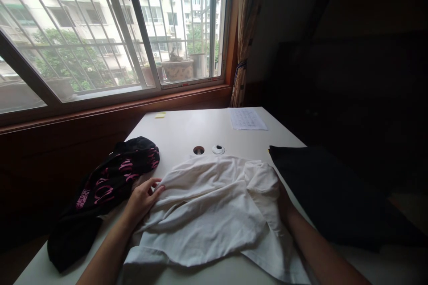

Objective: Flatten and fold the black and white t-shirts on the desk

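Observation:
A crumpled white shirt [207,213] lies spread over the near part of the white table, its lower edge loose toward me. My left hand [144,198] is at its left edge, thumb and fingers closed on the fabric. On the right side, my right hand [284,202] is mostly covered by a bunched, sleeve-like fold of the shirt, so its fingers are hidden. Left of my left hand lies a black garment [103,191] with pink lettering. To the right of my right forearm is a dark folded cloth [321,191].
The white table [190,124] has a round hole [199,150] and a white grommet cover [218,148] beyond the shirt. Printed paper [247,118] and yellow sticky notes [160,116] lie at the far edge. A barred window [133,31] and a curtain [244,31] stand behind.

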`<state>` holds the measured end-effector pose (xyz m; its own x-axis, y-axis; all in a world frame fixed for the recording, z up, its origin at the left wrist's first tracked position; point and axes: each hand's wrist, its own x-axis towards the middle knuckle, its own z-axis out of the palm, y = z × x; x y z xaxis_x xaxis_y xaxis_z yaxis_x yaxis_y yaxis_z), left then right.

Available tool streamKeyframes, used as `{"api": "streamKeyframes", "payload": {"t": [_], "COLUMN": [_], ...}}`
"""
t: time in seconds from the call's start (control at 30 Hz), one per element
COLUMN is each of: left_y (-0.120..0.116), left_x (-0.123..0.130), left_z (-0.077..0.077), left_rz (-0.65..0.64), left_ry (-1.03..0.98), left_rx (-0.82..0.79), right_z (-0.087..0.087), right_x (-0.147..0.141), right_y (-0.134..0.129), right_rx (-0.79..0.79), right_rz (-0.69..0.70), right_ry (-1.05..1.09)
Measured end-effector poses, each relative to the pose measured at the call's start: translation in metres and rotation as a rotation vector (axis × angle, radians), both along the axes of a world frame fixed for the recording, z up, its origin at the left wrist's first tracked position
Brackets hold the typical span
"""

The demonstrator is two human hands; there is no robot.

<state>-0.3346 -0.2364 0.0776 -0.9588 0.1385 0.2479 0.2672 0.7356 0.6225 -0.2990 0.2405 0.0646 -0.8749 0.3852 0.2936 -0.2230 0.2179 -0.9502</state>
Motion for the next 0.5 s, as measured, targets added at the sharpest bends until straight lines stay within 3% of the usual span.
{"api": "streamKeyframes", "payload": {"t": [0.17, 0.27, 0.4, 0.5], "left_y": [0.003, 0.005, -0.001, -0.016], "left_x": [0.004, 0.006, 0.01, 0.012], "left_z": [0.005, 0.015, 0.037, 0.049], "left_rz": [-0.023, 0.022, 0.165, 0.322], "left_ry": [-0.047, -0.1, -0.176, -0.135], "left_rx": [0.12, 0.278, 0.601, 0.798], "right_z": [0.003, 0.001, -0.002, 0.001], "right_x": [0.003, 0.005, 0.003, 0.0], "right_y": [-0.003, -0.005, 0.002, 0.013], "right_rx": [0.036, 0.001, -0.171, -0.294], "right_rz": [-0.003, -0.032, -0.132, -0.06], "right_ry": [0.035, 0.029, 0.068, 0.101]}}
